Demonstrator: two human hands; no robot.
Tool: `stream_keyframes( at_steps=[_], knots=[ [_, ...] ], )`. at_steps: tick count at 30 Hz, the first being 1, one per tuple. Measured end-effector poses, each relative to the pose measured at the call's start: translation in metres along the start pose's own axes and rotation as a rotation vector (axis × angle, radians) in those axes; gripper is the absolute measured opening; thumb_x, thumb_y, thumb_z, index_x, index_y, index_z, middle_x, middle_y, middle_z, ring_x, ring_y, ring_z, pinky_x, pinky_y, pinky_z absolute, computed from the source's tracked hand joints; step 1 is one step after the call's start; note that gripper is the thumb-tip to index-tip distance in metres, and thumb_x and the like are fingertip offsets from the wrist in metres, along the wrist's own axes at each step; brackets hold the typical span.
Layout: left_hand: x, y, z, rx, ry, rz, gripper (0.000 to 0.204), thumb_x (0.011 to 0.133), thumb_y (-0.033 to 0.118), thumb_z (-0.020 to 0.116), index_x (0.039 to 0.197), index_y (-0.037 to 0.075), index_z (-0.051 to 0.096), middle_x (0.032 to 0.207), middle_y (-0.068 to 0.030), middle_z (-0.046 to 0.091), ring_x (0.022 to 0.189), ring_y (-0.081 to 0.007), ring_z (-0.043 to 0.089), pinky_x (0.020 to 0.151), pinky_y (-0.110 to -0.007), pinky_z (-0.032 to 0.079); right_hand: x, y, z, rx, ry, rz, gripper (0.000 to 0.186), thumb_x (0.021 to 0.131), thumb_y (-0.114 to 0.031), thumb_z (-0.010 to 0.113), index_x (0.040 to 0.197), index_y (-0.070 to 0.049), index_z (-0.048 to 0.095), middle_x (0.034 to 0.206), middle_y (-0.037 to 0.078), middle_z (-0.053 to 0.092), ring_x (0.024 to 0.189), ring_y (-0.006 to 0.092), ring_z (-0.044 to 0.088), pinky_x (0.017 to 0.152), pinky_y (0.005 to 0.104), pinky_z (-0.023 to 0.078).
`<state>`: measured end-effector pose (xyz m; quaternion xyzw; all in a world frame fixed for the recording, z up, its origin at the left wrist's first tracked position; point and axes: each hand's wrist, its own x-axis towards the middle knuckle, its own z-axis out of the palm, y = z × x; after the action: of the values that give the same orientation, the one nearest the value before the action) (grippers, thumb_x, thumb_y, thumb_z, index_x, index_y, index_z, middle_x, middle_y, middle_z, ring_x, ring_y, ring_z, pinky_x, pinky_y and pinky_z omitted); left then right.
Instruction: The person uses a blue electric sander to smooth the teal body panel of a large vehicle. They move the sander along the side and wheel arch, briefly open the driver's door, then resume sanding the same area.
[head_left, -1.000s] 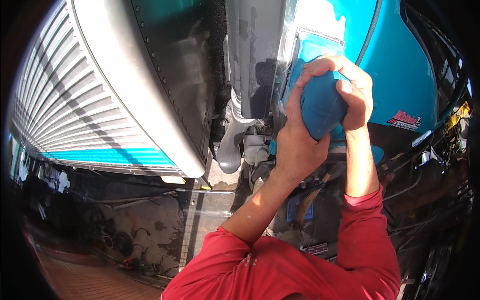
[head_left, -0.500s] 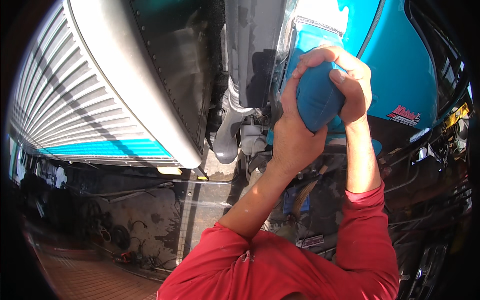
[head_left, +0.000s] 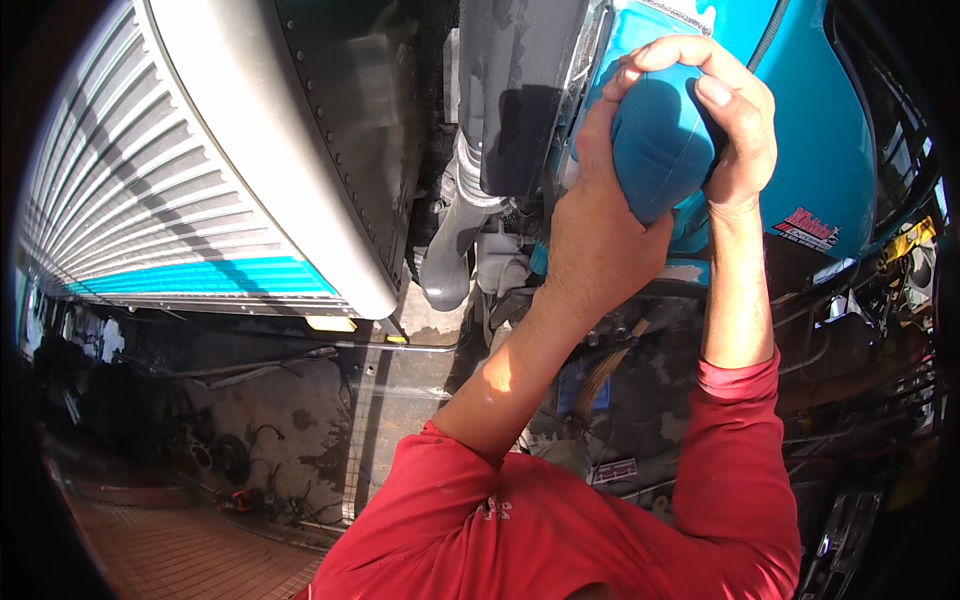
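Observation:
Between my two hands is a smooth blue rounded object (head_left: pixel 660 140) with a fine seam line. Its exact kind and its far side are hidden. My left hand (head_left: pixel 605 225) wraps round its lower left side, with the fingers pointing up along it. Over its top and right side curves my right hand (head_left: pixel 745 130), fingertips at the upper edge and thumb near the right edge. Behind and beside the object is a glossy turquoise vehicle panel (head_left: pixel 820 140). A whitish, rough-edged patch (head_left: pixel 690 10) shows on the panel above my hands.
A ribbed silver housing with a turquoise stripe (head_left: pixel 250 270) stands at the left. A dark grey upright duct (head_left: pixel 520 100) and a curved black hose (head_left: pixel 447 265) lie between it and the panel. Below are a broom (head_left: pixel 605 380), tools and cables on a stained floor (head_left: pixel 310 410).
Both hands have moved up and slightly right in the picture, keeping hold of the blue object. The surroundings have shifted slightly.

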<state>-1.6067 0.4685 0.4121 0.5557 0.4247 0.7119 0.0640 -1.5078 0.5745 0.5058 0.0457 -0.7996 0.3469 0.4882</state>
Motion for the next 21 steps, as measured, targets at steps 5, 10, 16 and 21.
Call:
stream_keyframes(
  at_steps=[5, 10, 16, 21],
  knots=[
    [-0.05, -0.025, -0.01, -0.049, -0.037, -0.211, 0.096, 0.083, -0.002, 0.07, 0.165, 0.005, 0.021, 0.145, -0.0292, 0.059, 0.131, -0.0423, 0.065, 0.108, -0.049, 0.054, -0.044, 0.009, 0.036, -0.105, -0.025, 0.094, 0.042, 0.092, -0.032, 0.056, 0.104, 0.004, 0.075, 0.099, 0.014, 0.077, 0.093, 0.024, 0.073, 0.089, 0.0365, 0.058],
    [-0.039, -0.018, -0.016, -0.031, -0.069, -0.165, 0.094, 0.084, -0.001, 0.07, 0.164, 0.005, 0.021, 0.137, -0.0318, 0.063, 0.125, -0.0476, 0.068, 0.104, -0.052, 0.055, -0.036, 0.004, 0.034, -0.029, 0.016, 0.084, 0.041, 0.094, -0.03, 0.056, 0.105, 0.006, 0.075, 0.099, 0.016, 0.077, 0.094, 0.0245, 0.074, 0.09, 0.0369, 0.058],
    [0.025, 0.014, 0.003, 0.008, -0.037, 0.054, 0.097, 0.083, 0.003, 0.073, 0.162, 0.001, 0.018, 0.125, -0.0363, 0.067, 0.112, -0.058, 0.069, 0.095, -0.057, 0.058, 0.032, -0.016, -0.022, -0.13, 0.077, -0.013, 0.052, 0.098, -0.033, 0.046, 0.117, 0.007, 0.072, 0.107, 0.02, 0.076, 0.102, 0.03, 0.073, 0.099, 0.0401, 0.055],
    [0.033, 0.017, 0.011, 0.036, 0.033, 0.203, 0.1, 0.082, 0.002, 0.074, 0.162, -0.004, 0.014, 0.117, -0.0379, 0.068, 0.1, -0.0566, 0.071, 0.086, -0.057, 0.059, 0.039, -0.009, -0.032, -0.065, 0.196, -0.1, 0.049, 0.101, -0.03, 0.047, 0.12, 0.009, 0.069, 0.111, 0.022, 0.072, 0.106, 0.0332, 0.071, 0.104, 0.0461, 0.054]
  ],
)
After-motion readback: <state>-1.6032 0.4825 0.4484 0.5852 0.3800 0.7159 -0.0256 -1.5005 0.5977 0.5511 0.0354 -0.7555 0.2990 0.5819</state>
